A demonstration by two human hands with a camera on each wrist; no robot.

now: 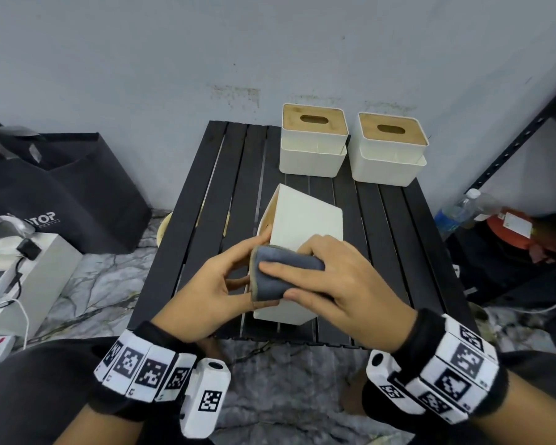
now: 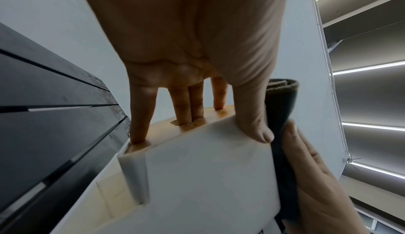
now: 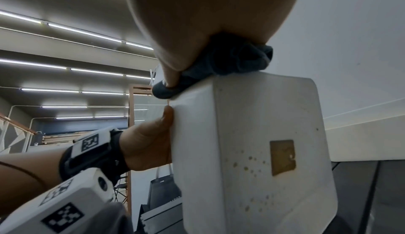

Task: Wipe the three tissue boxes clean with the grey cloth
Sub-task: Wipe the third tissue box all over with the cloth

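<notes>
A white tissue box [image 1: 305,220] with a wooden lid lies tilted on its side in the middle of the black slatted table [image 1: 206,203]. My left hand [image 1: 238,261] grips it, fingers [image 2: 186,114] on the wooden lid and thumb on the white side [image 2: 208,168]. My right hand [image 1: 289,281] holds the folded grey cloth [image 1: 289,256] and presses it onto the box's near upper edge [image 3: 230,60]. The box's underside [image 3: 263,133] carries brownish spots and a yellow sticker [image 3: 282,157]. Two more tissue boxes [image 1: 313,139] [image 1: 389,149] stand upright at the table's back.
The wall is close behind the back boxes. A black bag [image 1: 61,187] and a white device [image 1: 13,277] with cables sit on the floor to the left. At right stand a dark metal rack [image 1: 511,149], a water bottle [image 1: 459,210] and a red object [image 1: 511,226].
</notes>
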